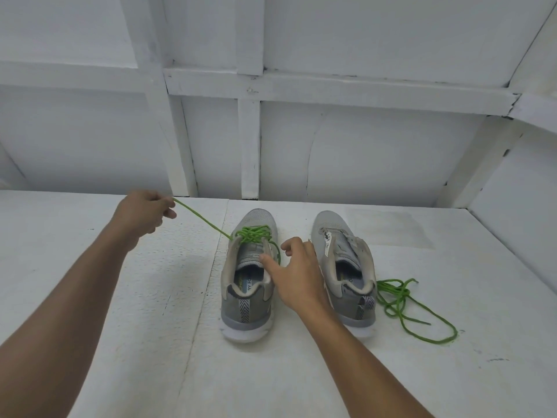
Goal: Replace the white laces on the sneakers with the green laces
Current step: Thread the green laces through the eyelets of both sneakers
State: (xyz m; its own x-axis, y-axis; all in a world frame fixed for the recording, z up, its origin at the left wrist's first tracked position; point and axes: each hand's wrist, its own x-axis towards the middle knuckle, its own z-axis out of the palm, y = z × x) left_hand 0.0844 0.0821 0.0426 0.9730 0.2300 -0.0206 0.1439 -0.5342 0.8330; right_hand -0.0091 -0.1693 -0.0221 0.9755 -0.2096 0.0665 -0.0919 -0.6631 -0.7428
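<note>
Two grey sneakers stand side by side, heels toward me. The left sneaker (pixel 245 315) has a green lace (pixel 253 233) threaded across its front eyelets. My left hand (pixel 143 212) pinches one end of that lace and holds it taut, up and to the left of the shoe. My right hand (pixel 297 273) hovers between the shoes with fingers spread, its thumb touching the left sneaker's collar. The right sneaker (pixel 346 267) carries no lace. A second green lace (pixel 401 300) lies in a loose tangle to its right.
The shoes stand on a white foam-board surface (pixel 120 297) with seams running front to back. A white panelled wall (pixel 361 152) rises close behind the shoes and on the right side.
</note>
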